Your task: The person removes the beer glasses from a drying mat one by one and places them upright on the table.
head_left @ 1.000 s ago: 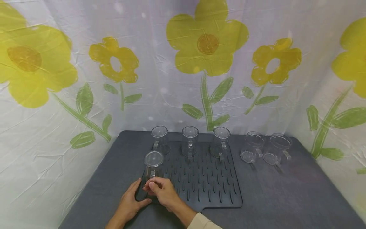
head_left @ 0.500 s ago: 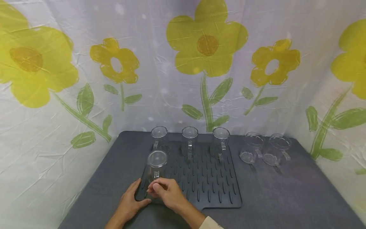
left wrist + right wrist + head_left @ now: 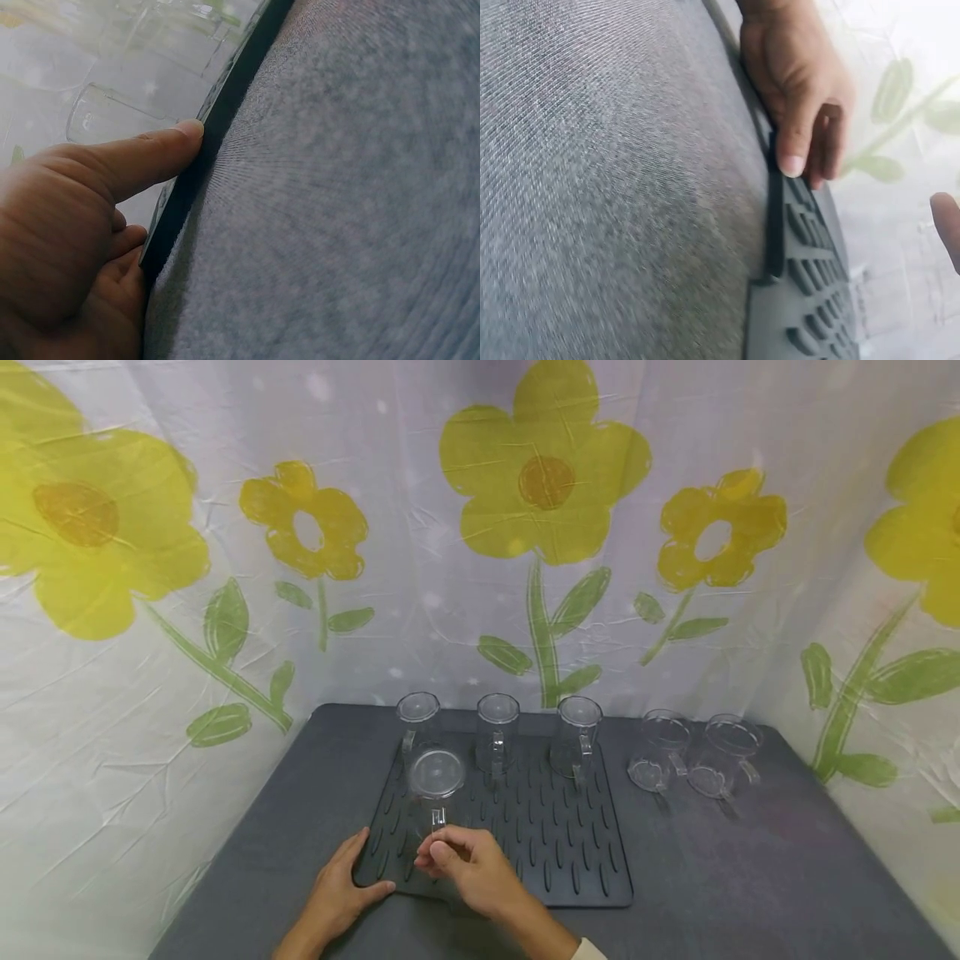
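My right hand pinches the handle of a clear glass mug, turned upside down over the left part of the dark ribbed drying mat. The mug's lower rim is hard to make out behind the fingers. At the mat's near left corner rests my left hand, its fingers along the left edge and its thumb against the front edge. In the right wrist view, the left hand touches that corner; just a fingertip of the right hand shows. Behind, an upside-down glass mug stands at the mat's far left.
Two more upside-down mugs, a middle one and a right one, stand along the mat's back. Right of the mat, two upright glass mugs stand on the grey tabletop. A flowered curtain surrounds the table.
My right hand has moved right with the upside-down mug, whose base looks larger and nearer to the head camera. The left hand has stayed at the mat's corner.
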A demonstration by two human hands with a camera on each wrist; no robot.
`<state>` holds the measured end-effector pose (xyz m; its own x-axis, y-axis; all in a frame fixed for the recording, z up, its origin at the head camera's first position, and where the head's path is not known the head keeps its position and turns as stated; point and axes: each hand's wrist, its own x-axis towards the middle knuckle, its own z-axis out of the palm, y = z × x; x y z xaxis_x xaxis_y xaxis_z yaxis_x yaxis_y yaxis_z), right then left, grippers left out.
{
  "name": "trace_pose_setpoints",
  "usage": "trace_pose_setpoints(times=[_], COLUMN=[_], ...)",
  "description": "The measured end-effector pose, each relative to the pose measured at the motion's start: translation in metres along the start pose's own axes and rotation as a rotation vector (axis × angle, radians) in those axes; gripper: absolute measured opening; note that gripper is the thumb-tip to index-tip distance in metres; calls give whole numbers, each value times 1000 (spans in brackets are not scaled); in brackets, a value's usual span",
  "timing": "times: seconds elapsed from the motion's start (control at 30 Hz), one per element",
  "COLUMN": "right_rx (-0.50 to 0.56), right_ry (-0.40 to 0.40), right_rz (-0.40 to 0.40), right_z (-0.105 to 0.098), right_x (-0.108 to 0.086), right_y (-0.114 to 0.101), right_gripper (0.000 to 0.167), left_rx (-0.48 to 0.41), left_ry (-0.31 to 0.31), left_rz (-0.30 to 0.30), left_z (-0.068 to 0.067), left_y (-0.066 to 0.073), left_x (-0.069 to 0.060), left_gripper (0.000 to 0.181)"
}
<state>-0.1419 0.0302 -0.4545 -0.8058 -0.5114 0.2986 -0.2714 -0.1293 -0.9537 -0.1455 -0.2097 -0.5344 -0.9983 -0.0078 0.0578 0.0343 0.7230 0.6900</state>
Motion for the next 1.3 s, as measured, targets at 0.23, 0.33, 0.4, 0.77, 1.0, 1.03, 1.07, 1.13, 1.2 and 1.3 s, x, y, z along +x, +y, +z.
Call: trace_pose_setpoints(times=[0.23,0.33,0.4,0.77,1.0,1.03,1.07,1.13,1.2,1.3], right_rx=[-54,-69,-57,-62,-96,-97,-97,-94,-106,-159], right_ry=[10,18,18,32,50,52,56,64,88,167], right_rz=[-92,-93,-95,-126,-186,-202,-218,-249,-274,-244], right_z=[-13,-19,-24,-53,-65,-67,-68,-72,-74,-77], right_x=[-10,-15,-19,-43,-56,-57,-59,-61,-64,-68], right_y=[-8,-14,-16,-34,-47,-48,-48,-49,-49,-50], right_gripper=[22,22,22,23,28,28,29,29,29,27], left_rx=[-5,-6,-5,-14,-24,-23,-21,-21,-17,-13], left_ry=[0,-5,-13,-51,-64,-63,-62,-59,-54,-45], left_rz=[-2,-9,-20,-57,-77,-77,-75,-69,-63,-52], left_z=[0,0,0,-1,-1,-1,-1,-2,-2,-2], left_y=[-2,-2,-3,-1,-1,-1,-1,-1,0,0], left_x=[1,2,3,2,2,2,2,3,2,2], left_gripper=[100,101,102,105,106,106,106,106,106,105])
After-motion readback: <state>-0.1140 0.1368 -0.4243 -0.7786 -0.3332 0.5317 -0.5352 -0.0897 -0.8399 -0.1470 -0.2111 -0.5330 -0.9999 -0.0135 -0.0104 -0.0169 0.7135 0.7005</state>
